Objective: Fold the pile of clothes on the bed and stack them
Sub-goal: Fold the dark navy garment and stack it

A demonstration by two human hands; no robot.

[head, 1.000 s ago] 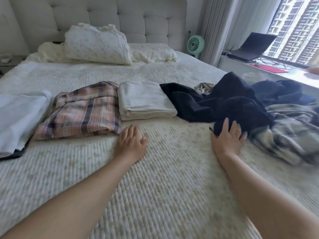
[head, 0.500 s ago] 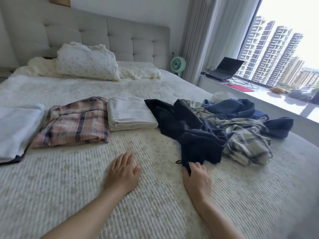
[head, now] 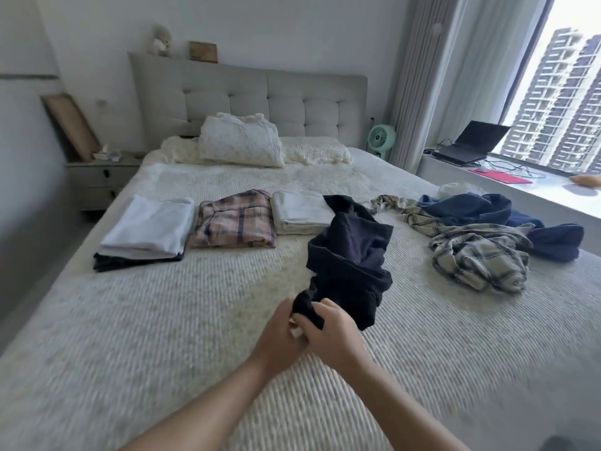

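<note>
the dark garment (head: 353, 255) is away from the loose heap now and out on its own in the middle of the frame, crumpled, trailing up from the hands toward the folded row. a second ago it was still tangled into the pile at the right with only the right hand reaching for its edge; half a second ago the right hand had that corner and the left lay flat on the bed. now both hands have met on it, low centre of the frame: the left hand (head: 279, 333) and the right hand (head: 335, 336) are curled around the same bunched end of the dark cloth, pinching it between them. the rest of the piece sags on the bed (head: 162, 336), not yet spread.

so, in my reading, this is the pick done and the sorting-out begun: they look to be hunting for a hem or waistband to shake it flat. folding proper has not started on this one.

behind it, mid frame, the finished work sits in a row: the white folded stack (head: 146, 229) with something dark under it at the left, the pink plaid fold (head: 234, 222) just beside it, the cream fold (head: 299, 213) next, its right edge touched by the dark cloth. still waiting at the right: the beige plaid shirt (head: 478, 258) and the blue garment (head: 481, 211), both loose.
</note>
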